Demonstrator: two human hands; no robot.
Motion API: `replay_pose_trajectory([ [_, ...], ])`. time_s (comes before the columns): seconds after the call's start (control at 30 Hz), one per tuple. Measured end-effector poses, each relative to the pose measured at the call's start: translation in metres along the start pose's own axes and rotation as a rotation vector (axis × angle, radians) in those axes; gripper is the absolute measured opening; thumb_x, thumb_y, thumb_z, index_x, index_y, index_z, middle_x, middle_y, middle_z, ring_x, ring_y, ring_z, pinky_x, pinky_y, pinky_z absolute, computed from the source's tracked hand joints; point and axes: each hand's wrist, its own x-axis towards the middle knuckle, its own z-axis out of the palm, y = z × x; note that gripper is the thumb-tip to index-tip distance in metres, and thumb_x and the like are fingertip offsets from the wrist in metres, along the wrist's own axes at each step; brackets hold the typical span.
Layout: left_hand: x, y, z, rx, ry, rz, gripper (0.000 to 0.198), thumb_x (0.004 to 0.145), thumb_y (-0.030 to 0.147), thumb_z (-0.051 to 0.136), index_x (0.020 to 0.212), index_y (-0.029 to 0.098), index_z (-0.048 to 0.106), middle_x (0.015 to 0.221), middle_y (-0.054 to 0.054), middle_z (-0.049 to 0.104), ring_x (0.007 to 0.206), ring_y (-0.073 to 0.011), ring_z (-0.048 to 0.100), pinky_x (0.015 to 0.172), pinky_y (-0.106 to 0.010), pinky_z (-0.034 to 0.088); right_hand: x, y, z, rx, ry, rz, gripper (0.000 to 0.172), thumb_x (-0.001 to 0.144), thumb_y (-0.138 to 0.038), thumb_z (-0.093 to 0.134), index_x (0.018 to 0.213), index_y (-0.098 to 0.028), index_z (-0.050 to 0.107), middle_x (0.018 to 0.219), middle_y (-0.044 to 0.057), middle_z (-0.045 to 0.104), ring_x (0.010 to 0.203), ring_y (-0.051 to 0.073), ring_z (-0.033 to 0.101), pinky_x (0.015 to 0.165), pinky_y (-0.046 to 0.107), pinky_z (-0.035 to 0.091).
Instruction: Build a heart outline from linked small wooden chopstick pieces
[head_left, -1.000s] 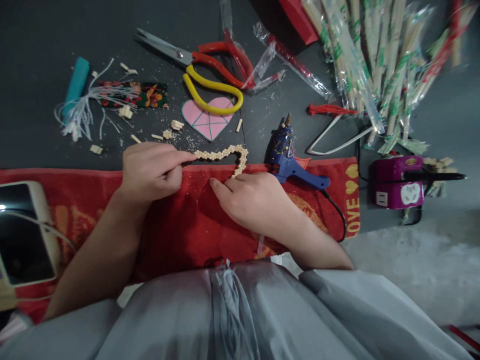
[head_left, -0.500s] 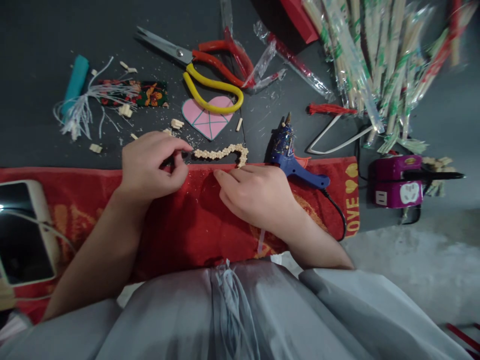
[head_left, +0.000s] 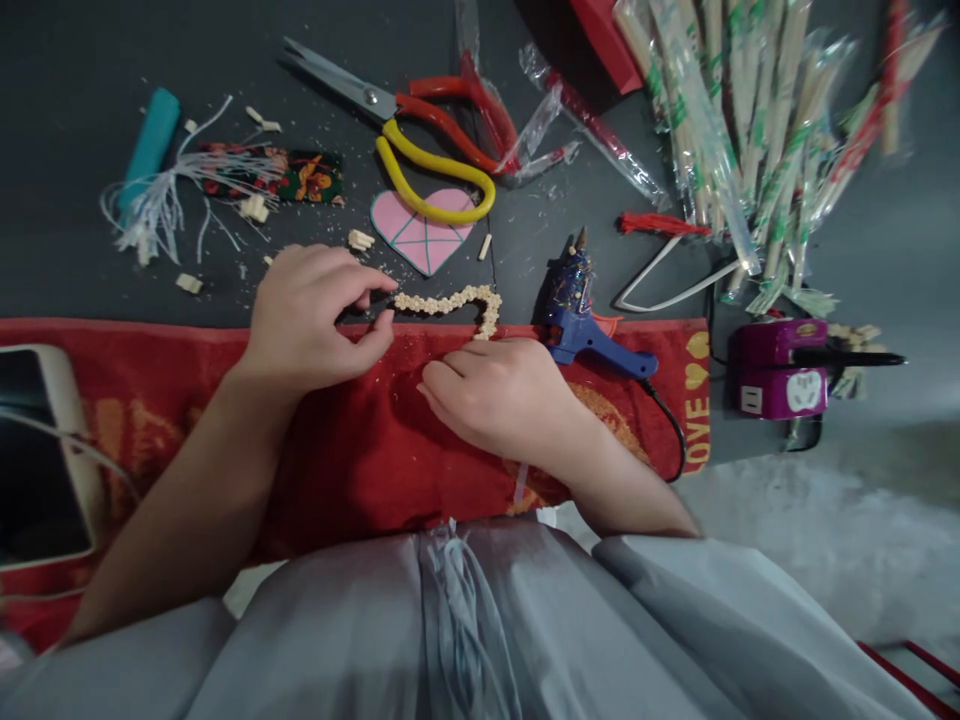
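A pale, bumpy strip (head_left: 446,302) made of small wooden-looking pieces lies along the table just beyond the red cloth, bent downward at its right end. At its left end is my left hand (head_left: 319,320), thumb and forefinger parted around that tip without clearly pinching it. My right hand (head_left: 499,395) rests on the red cloth (head_left: 360,470), fingers curled closed just below the bent end; whatever they hold is hidden. Right of this hand lies a blue glue gun (head_left: 574,310), nozzle pointing away. Beyond the strip is a pink paper heart (head_left: 420,240) with drawn lines.
Scissors (head_left: 390,105) with orange and yellow handles lie partly over the heart. Wrapped chopsticks (head_left: 742,130) pile at upper right. A purple power socket block (head_left: 780,370) stands at right. White threads (head_left: 172,190), a teal roll (head_left: 150,145) and a tablet-like device (head_left: 45,460) are at left.
My left thumb and forefinger have spread further apart. My right hand has drawn slightly back from the strip, fingers more curled. The view has shifted a little.
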Motion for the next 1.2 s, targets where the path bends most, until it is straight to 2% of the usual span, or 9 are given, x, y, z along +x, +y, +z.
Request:
replay_pose_trajectory([
  [0.33,0.003,0.000,-0.001,-0.053,-0.084,-0.063,0.018,0.085,0.039,0.060,0.095,0.026,0.069,0.071,0.001,0.058,0.077,-0.0212,0.060,0.078,-0.038,0.041,-0.002,0.003,0.001,0.009,-0.013,0.003,0.033,0.101,-0.016,0.043,0.078,-0.016,0.067,0.073,0.006,0.073,0.067,0.017,0.061,0.055,0.032,0.021],
  [0.5,0.003,0.000,-0.001,-0.058,-0.045,-0.037,0.019,0.085,0.039,0.060,0.094,0.026,0.070,0.070,0.000,0.059,0.076,-0.0217,0.060,0.075,-0.039,0.040,-0.002,0.004,-0.001,0.040,-0.032,0.063,0.033,0.102,-0.019,0.045,0.080,-0.015,0.070,0.076,0.007,0.075,0.069,0.016,0.061,0.056,0.032,0.021],
  [0.67,0.004,0.003,-0.002,-0.105,-0.071,-0.141,0.019,0.084,0.043,0.062,0.091,0.028,0.070,0.066,0.001,0.057,0.076,-0.0221,0.060,0.080,-0.040,0.044,-0.007,0.007,-0.006,0.024,0.002,0.140,0.033,0.101,-0.018,0.044,0.081,-0.016,0.070,0.075,0.007,0.074,0.069,0.016,0.062,0.056,0.031,0.022],
  [0.77,0.003,0.005,-0.002,-0.110,0.011,-0.069,0.014,0.084,0.039,0.061,0.088,0.029,0.071,0.065,0.001,0.056,0.071,-0.0211,0.058,0.073,-0.040,0.045,-0.009,0.010,-0.008,-0.025,0.009,0.208,0.033,0.100,-0.016,0.043,0.083,-0.016,0.071,0.071,0.007,0.073,0.068,0.017,0.062,0.056,0.032,0.020],
  [0.87,0.002,0.005,-0.002,-0.099,0.045,-0.032,0.013,0.084,0.036,0.061,0.085,0.029,0.071,0.065,0.000,0.057,0.069,-0.0206,0.058,0.070,-0.039,0.045,-0.010,0.011,-0.008,-0.052,0.003,0.260,0.031,0.099,-0.016,0.044,0.087,-0.016,0.073,0.071,0.007,0.073,0.068,0.017,0.063,0.055,0.032,0.019],
  [1.03,0.001,0.002,0.000,-0.108,-0.028,-0.080,0.015,0.084,0.039,0.061,0.084,0.028,0.071,0.068,-0.001,0.060,0.074,-0.0221,0.060,0.076,-0.040,0.047,-0.010,0.011,-0.009,-0.058,0.004,0.319,0.031,0.098,-0.015,0.043,0.099,-0.018,0.074,0.075,0.007,0.076,0.070,0.018,0.065,0.055,0.032,0.019],
  [1.2,0.003,0.003,-0.001,-0.082,-0.055,-0.091,0.017,0.083,0.042,0.060,0.080,0.029,0.071,0.070,-0.002,0.063,0.070,-0.0214,0.058,0.073,-0.040,0.049,-0.011,0.010,-0.008,-0.074,-0.010,0.330,0.034,0.098,-0.016,0.043,0.109,-0.018,0.074,0.075,0.007,0.076,0.071,0.019,0.067,0.054,0.032,0.020],
])
